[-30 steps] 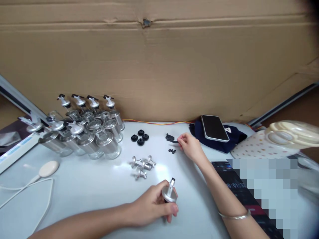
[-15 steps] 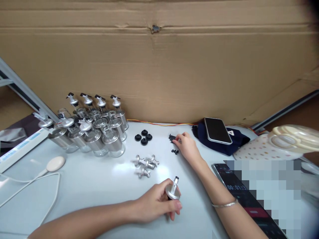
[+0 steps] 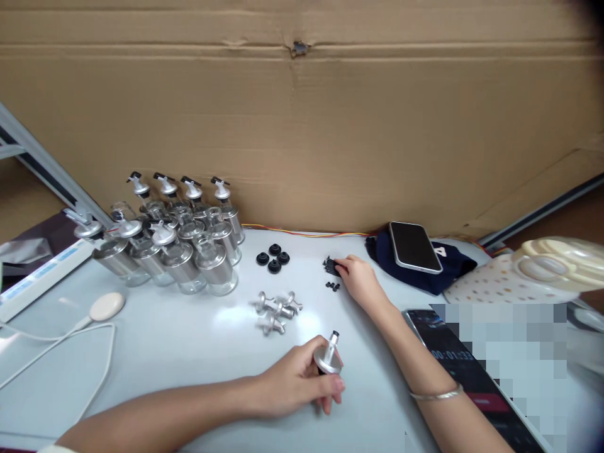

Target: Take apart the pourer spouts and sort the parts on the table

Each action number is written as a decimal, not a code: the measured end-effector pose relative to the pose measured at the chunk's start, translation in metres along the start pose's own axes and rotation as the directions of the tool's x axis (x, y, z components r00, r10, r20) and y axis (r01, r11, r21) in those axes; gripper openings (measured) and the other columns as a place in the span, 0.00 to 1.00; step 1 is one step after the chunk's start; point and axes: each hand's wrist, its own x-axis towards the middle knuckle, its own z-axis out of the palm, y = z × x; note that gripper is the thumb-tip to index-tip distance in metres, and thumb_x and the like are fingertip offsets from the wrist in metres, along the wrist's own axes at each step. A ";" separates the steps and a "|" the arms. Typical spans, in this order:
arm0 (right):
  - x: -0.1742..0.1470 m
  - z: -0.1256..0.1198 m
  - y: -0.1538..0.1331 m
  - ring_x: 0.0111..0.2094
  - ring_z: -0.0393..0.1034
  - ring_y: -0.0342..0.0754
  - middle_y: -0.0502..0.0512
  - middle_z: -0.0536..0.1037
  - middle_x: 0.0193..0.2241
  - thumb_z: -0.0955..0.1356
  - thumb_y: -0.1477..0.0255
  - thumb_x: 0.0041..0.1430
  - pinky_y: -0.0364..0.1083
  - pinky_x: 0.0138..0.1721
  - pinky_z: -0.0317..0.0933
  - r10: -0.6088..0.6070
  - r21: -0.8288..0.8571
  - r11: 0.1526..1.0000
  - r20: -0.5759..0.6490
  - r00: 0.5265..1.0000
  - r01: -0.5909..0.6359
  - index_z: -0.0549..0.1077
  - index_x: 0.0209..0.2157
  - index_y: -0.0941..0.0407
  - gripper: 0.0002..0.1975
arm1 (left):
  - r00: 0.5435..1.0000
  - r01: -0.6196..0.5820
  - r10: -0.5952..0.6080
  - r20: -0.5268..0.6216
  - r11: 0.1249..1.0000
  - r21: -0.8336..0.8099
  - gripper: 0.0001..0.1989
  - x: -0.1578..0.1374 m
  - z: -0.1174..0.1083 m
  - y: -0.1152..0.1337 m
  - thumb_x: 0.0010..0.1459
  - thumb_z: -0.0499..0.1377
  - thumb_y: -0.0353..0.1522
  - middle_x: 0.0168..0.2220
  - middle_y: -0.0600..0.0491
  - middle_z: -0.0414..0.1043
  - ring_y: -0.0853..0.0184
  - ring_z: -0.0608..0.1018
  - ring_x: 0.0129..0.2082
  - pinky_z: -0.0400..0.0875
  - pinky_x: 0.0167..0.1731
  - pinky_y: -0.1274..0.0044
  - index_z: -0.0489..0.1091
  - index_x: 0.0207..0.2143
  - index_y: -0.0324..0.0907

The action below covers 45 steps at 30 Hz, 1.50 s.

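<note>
My left hand [image 3: 297,380] is closed around a silver pour spout [image 3: 328,358], held upright with its black tip on top. My right hand [image 3: 361,280] reaches to a small pile of black flip caps [image 3: 331,267], its thumb and fingers pinched together at the pile's right edge. What lies between those fingertips is hidden. Just below the pile are several tiny black pieces [image 3: 333,286]. Silver spout parts [image 3: 278,308] lie loose in the middle of the table, and several black ribbed stoppers [image 3: 274,266] are grouped behind them.
Several glass bottles [image 3: 214,267] with metal bands stand at the left, many topped with spouts. A white cable with a round puck [image 3: 106,307] lies nearer. At the right are a phone [image 3: 415,247] on a dark cloth, a dotted container [image 3: 491,280] and a larger phone [image 3: 465,371].
The view has shifted slightly. My right hand has moved a little to the right and down at the black flip caps, uncovering more of the pile. My left hand still holds the spout.
</note>
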 end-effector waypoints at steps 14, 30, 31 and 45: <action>-0.009 -0.009 0.000 0.30 0.71 0.49 0.57 0.77 0.29 0.67 0.78 0.52 0.44 0.36 0.61 0.021 0.107 0.994 0.019 1.000 -0.023 0.78 0.38 0.58 0.11 | 1.000 -0.004 0.004 -0.010 0.999 -0.038 0.27 0.001 -0.003 -0.005 0.49 0.61 0.51 0.26 0.55 0.67 0.75 0.69 0.21 0.62 0.23 0.80 0.57 0.36 0.39; -0.034 -0.025 -0.012 0.37 0.71 0.49 0.58 0.74 0.37 0.66 0.81 0.55 0.47 0.41 0.64 -0.207 0.299 0.941 0.145 0.968 0.156 0.77 0.40 0.59 0.12 | 0.999 0.040 -0.041 -0.023 0.998 -0.050 0.27 0.001 -0.003 -0.002 0.49 0.61 0.50 0.27 0.55 0.67 0.76 0.68 0.21 0.61 0.25 0.80 0.58 0.37 0.39; -0.033 -0.024 -0.012 0.38 0.71 0.50 0.58 0.74 0.36 0.65 0.81 0.55 0.48 0.42 0.64 -0.215 0.296 0.941 0.148 0.965 0.164 0.77 0.38 0.59 0.11 | 0.999 0.041 -0.043 -0.024 0.998 -0.052 0.27 0.001 -0.003 -0.002 0.49 0.61 0.50 0.27 0.55 0.67 0.76 0.68 0.21 0.61 0.25 0.80 0.58 0.37 0.39; -0.032 -0.026 -0.014 0.35 0.71 0.48 0.56 0.75 0.33 0.64 0.82 0.56 0.46 0.40 0.63 -0.208 0.274 0.949 0.164 0.964 0.158 0.76 0.34 0.59 0.10 | 0.997 0.069 -0.070 -0.031 0.997 -0.036 0.28 0.000 -0.001 0.000 0.47 0.62 0.51 0.27 0.55 0.67 0.76 0.68 0.21 0.61 0.25 0.80 0.57 0.36 0.39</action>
